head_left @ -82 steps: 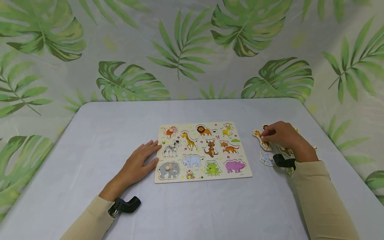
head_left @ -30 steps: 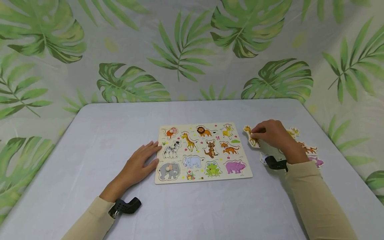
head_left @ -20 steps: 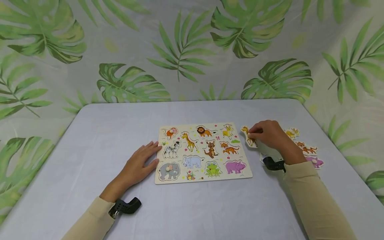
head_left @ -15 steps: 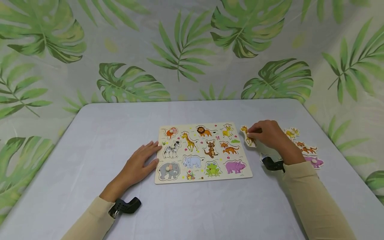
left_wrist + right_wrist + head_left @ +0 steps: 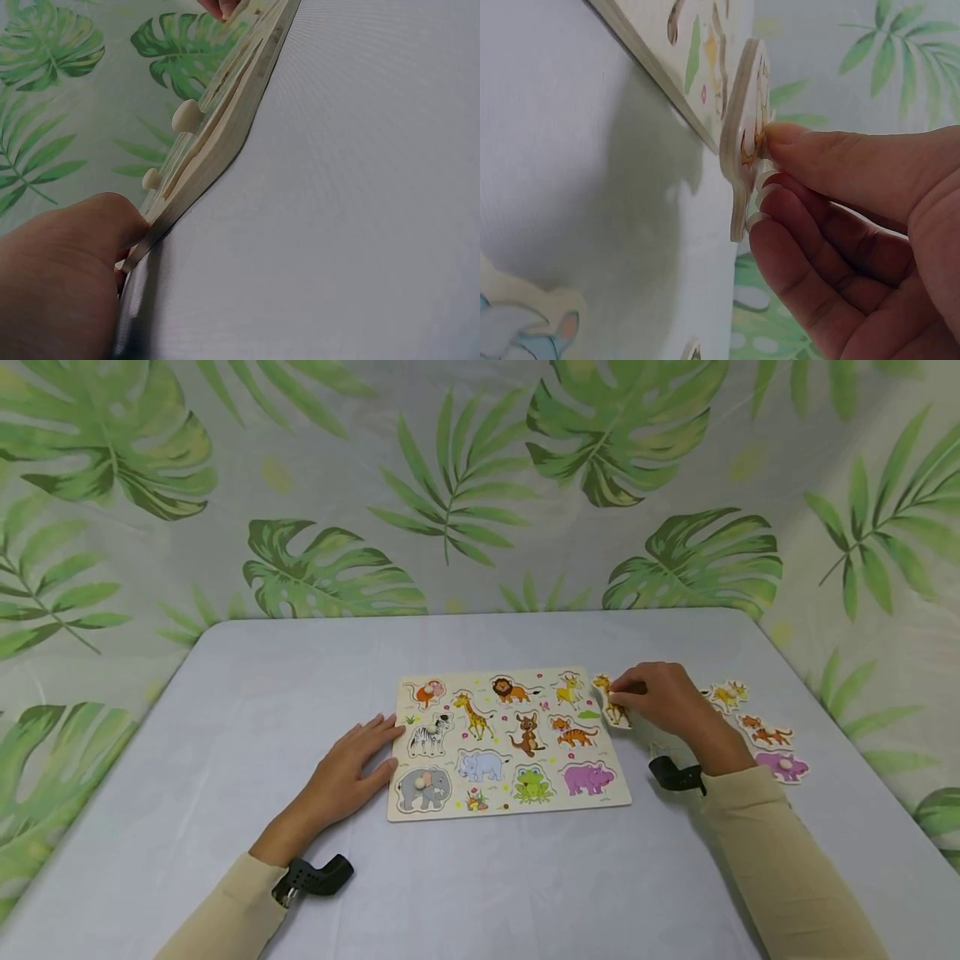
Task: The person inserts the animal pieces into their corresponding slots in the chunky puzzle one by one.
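Giraffe piece [image 5: 618,708]: flat, plywood-like; judged light, stiff, sturdy, barely slippery. Raised beside the puzzle board [image 5: 558,804]'s right edge. Right hand [image 5: 667,697]: fingers pinching its face; any knob hidden, likely best hold. Left hand [image 5: 343,766]: fingers relaxed, touching the board's left edge.

Head cam: high, forward-down over my flat white table [image 5: 480,885]. Black wrist cams [image 5: 322,875]: close, rolled, skimming it; all share the pale rectangular wooden puzzle board [image 5: 498,786].

The white table [image 5: 480,893] carries a puzzle board [image 5: 501,731] and animal pieces [image 5: 765,732]
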{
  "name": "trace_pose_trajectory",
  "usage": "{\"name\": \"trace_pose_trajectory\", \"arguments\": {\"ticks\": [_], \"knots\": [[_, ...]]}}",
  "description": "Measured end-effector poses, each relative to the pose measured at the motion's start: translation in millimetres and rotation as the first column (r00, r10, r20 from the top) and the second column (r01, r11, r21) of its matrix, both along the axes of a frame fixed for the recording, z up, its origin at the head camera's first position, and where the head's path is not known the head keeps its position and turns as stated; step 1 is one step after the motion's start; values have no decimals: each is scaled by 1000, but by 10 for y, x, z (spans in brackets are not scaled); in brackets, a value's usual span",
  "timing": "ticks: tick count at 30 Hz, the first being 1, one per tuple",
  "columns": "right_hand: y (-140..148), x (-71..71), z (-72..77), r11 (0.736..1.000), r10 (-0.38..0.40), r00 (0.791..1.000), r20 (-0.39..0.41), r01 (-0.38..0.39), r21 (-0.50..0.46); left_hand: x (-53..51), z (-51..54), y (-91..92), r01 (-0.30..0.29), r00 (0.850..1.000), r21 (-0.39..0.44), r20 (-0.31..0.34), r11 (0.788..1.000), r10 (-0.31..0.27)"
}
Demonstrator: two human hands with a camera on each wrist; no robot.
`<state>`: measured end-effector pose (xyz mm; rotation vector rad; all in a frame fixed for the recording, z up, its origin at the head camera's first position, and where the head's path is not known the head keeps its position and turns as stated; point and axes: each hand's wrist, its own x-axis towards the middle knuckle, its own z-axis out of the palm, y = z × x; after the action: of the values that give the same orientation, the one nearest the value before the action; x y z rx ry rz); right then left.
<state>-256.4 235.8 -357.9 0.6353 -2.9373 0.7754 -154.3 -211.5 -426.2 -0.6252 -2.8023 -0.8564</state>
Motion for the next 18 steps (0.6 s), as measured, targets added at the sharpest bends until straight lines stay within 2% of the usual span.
{"name": "trace_pose_trajectory", "arguments": {"ticks": [8,18], "knots": [[-61,26,-23,1000,-2,1000,15,2,-1,-1,-22,2,-1,1000,1,-7,1000,1],[-135,23,-38,999,34,999,-31,-34,-12,-2,-8,-1,-2,1000,5,-5,1000,2]]}}
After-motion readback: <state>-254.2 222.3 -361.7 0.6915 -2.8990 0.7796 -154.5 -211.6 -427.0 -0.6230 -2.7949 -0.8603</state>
